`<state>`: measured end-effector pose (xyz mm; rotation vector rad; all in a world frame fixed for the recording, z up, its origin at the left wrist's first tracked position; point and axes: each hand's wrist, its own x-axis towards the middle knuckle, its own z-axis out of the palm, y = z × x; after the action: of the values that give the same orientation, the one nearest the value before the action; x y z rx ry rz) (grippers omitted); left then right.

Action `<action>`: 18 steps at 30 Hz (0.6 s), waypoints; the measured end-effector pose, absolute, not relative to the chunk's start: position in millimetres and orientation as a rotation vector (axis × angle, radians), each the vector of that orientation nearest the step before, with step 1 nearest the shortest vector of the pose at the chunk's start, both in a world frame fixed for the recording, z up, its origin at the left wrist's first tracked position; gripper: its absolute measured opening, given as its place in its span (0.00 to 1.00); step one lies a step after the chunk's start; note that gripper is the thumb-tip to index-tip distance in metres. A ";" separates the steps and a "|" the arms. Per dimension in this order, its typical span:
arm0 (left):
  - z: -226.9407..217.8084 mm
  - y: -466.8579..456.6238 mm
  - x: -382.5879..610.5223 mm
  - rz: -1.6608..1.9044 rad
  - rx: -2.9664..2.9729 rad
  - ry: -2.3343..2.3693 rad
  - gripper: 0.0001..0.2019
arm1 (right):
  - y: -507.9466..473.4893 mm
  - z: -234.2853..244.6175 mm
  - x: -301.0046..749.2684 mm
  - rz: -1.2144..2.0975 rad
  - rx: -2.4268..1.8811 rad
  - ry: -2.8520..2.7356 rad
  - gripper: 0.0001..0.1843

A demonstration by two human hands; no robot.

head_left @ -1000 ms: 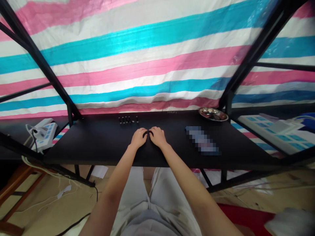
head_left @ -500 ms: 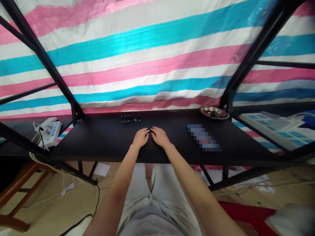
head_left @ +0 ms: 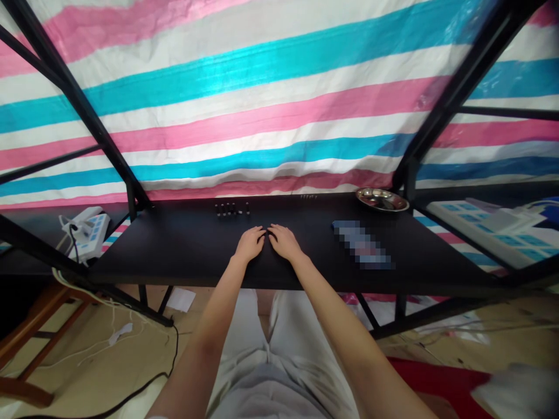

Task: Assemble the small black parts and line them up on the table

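Note:
My left hand lies flat, palm down, on the black tabletop, holding nothing. Beside it my right hand rests the same way, its fingertips close to those of the left. Beyond the left hand stand several small dark cylinders with light tops, grouped in a row. Farther back, near the rear edge, is a row of tiny light-coloured pieces, too small to name. Right of my right hand lies a flat blue oblong thing, blurred by pixels.
A shiny metal plate sits at the back right corner. Black metal posts rise at both ends of the table. White power strips with cables lie at the left. A striped plastic sheet hangs behind.
Both hands stay where they were on the tabletop. The view has shifted very slightly; nothing on the table has visibly moved.

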<state>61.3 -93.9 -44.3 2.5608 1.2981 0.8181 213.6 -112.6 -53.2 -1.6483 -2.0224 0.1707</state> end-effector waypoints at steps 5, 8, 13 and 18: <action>-43.5 -94.9 61.5 0.830 2.546 1.299 0.15 | -115.9 -48.7 211.2 0.163 -1.670 -1.938 0.20; -42.8 -95.6 61.2 0.829 2.521 1.304 0.15 | -118.6 -38.9 221.6 -0.005 -1.793 -1.655 0.23; -41.2 -95.2 60.9 0.822 2.498 1.303 0.15 | -121.2 -24.3 265.7 -0.082 -2.055 -1.282 0.28; -38.8 -97.1 60.8 0.804 2.515 1.294 0.15 | -120.1 -21.5 297.3 0.022 -2.189 -1.262 0.32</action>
<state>60.8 -97.1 -38.8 2.5154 1.2941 0.8037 297.3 -120.1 -21.5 -2.1889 -1.2620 0.0223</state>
